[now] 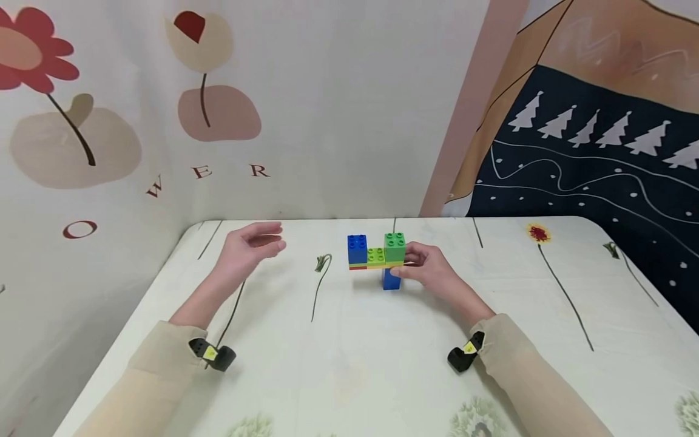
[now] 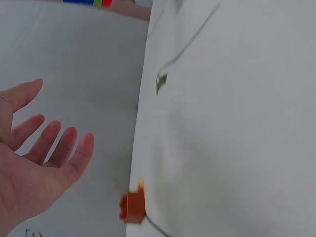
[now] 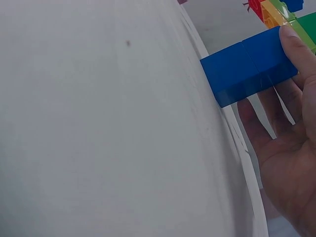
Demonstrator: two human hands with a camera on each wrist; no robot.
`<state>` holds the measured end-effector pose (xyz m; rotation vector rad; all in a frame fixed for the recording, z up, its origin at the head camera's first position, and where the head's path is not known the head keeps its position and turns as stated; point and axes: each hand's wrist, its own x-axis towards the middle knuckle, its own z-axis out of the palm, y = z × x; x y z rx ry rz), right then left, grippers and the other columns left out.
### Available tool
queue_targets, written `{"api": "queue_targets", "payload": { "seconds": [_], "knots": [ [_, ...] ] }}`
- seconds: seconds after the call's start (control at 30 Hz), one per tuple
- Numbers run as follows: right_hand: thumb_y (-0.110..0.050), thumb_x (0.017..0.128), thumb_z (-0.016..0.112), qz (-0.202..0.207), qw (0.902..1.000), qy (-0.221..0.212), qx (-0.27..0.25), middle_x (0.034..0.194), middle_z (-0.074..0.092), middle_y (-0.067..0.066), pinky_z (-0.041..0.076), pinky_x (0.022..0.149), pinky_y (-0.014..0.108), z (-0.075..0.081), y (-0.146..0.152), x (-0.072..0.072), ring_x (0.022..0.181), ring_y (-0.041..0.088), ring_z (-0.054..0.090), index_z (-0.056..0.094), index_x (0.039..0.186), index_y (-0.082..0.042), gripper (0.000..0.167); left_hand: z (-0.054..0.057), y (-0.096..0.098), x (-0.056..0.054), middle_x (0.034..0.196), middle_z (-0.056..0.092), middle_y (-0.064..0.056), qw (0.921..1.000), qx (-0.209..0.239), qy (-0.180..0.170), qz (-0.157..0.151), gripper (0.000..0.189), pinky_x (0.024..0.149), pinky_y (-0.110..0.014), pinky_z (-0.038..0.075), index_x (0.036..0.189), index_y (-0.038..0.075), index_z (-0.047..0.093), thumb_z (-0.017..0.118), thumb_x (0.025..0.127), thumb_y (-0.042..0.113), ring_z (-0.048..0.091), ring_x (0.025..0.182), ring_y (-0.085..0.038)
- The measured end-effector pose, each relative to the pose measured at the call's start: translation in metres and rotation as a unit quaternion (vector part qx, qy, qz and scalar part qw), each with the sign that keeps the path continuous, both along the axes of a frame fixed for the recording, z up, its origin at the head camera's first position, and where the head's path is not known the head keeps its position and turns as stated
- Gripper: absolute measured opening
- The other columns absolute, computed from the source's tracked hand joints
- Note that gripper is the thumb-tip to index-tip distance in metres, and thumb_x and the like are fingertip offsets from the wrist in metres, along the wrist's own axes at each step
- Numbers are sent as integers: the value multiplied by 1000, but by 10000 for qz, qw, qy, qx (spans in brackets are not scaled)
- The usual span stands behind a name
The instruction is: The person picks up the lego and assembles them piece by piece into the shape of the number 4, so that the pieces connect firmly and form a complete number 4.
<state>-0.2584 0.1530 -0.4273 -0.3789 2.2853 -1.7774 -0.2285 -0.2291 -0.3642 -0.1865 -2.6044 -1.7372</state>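
Note:
Near the middle of the table, my right hand [image 1: 431,267] [image 3: 291,168] holds a structure of toy building bricks at its right end, with the thumb at the front. A tall blue column [image 1: 391,280] [image 3: 247,66] of two stacked bricks forms its leg. Across the top run thin red, yellow and orange layers, bearing a blue brick [image 1: 357,249] at the left, a lime brick [image 1: 375,257] in the middle and a green brick [image 1: 395,248] at the right. My left hand [image 1: 252,246] [image 2: 42,163] is raised over the table's left side, fingers apart and holding nothing.
An orange brick [image 2: 134,206] stands on the table by the left hand, shown only in the left wrist view. The white tablecloth [image 1: 349,346] has printed flowers and stems. Behind it hang a flower-print curtain [image 1: 338,109] and a dark tree-print cloth [image 1: 579,164].

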Motion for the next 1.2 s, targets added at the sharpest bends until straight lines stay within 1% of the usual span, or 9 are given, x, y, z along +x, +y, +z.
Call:
{"api": "queue_targets", "payload": {
  "seconds": [0.13, 0.33, 0.43, 0.63, 0.9, 0.97, 1.03, 1.13, 1.2],
  "knots": [
    [-6, 91, 78, 15, 10000, 40, -6, 118, 73, 15, 58, 85, 27, 0, 1, 1, 107, 22, 70, 65, 124, 2, 37, -2, -24, -1, 137, 60, -12, 9997, -33, -20, 226, 56, 91, -17, 52, 147, 2, 53, 72, 99, 25, 65, 105, 0],
    [-5, 90, 78, 24, 10000, 47, -75, 117, 73, 16, 58, 83, 26, 0, 0, 1, 105, 21, 70, 65, 122, 3, 36, -9, -54, -4, 131, 59, -10, 9984, -110, 121, 550, 58, 90, -22, 55, 149, -1, 48, 68, 101, 25, 65, 100, 5],
    [-5, 90, 78, 9, 10000, 17, -85, 116, 73, 16, 57, 83, 26, 0, 0, 1, 104, 21, 70, 65, 122, 3, 35, -14, -64, -6, 130, 59, -9, 9972, -238, 178, 680, 59, 87, -17, 54, 150, -2, 47, 67, 102, 26, 65, 97, 6],
    [-6, 90, 79, 36, 9999, -39, -130, 118, 73, 16, 58, 84, 27, 0, 0, 0, 105, 21, 70, 65, 124, 3, 37, -19, -76, -8, 125, 60, -9, 9960, -303, 204, 817, 57, 83, -12, 53, 148, -6, 48, 68, 101, 21, 64, 93, 8],
    [-7, 91, 79, 36, 10000, -19, -75, 119, 73, 16, 58, 87, 28, 0, 0, 0, 109, 24, 69, 65, 126, 2, 39, -29, -80, -18, 135, 56, -26, 9942, -440, -60, 982, 58, 83, -11, 52, 148, -6, 48, 68, 101, 21, 60, 93, 9],
    [-7, 90, 79, 27, 10000, -24, -69, 119, 73, 15, 58, 87, 28, 0, 0, 0, 110, 24, 69, 65, 126, 2, 39, -33, -80, -22, 138, 55, -28, 9936, -529, -107, 990, 58, 83, -10, 51, 148, -5, 48, 69, 101, 21, 61, 98, 3],
    [-7, 90, 79, 15, 10000, -35, -73, 119, 73, 15, 58, 87, 28, 0, 0, 0, 110, 25, 69, 65, 126, 2, 39, -36, -80, -26, 140, 55, -27, 9923, -715, -138, 1001, 58, 86, -12, 51, 148, -5, 49, 70, 100, 22, 62, 107, -9],
    [-7, 90, 79, 10, 9999, -41, -93, 118, 73, 15, 58, 87, 28, 0, 0, 0, 109, 24, 69, 65, 126, 1, 39, -41, -77, -32, 142, 55, -27, 9900, -1021, -155, 958, 58, 98, -26, 52, 148, -4, 50, 71, 99, 21, 59, 123, -29],
    [-6, 90, 79, 27, 9999, -44, -112, 118, 73, 15, 58, 87, 28, 0, 0, 0, 109, 24, 69, 65, 126, 2, 39, -44, -76, -35, 142, 55, -27, 9880, -1240, -173, 909, 58, 102, -36, 51, 148, -3, 50, 71, 99, 18, 55, 128, -38]
  ]
}}
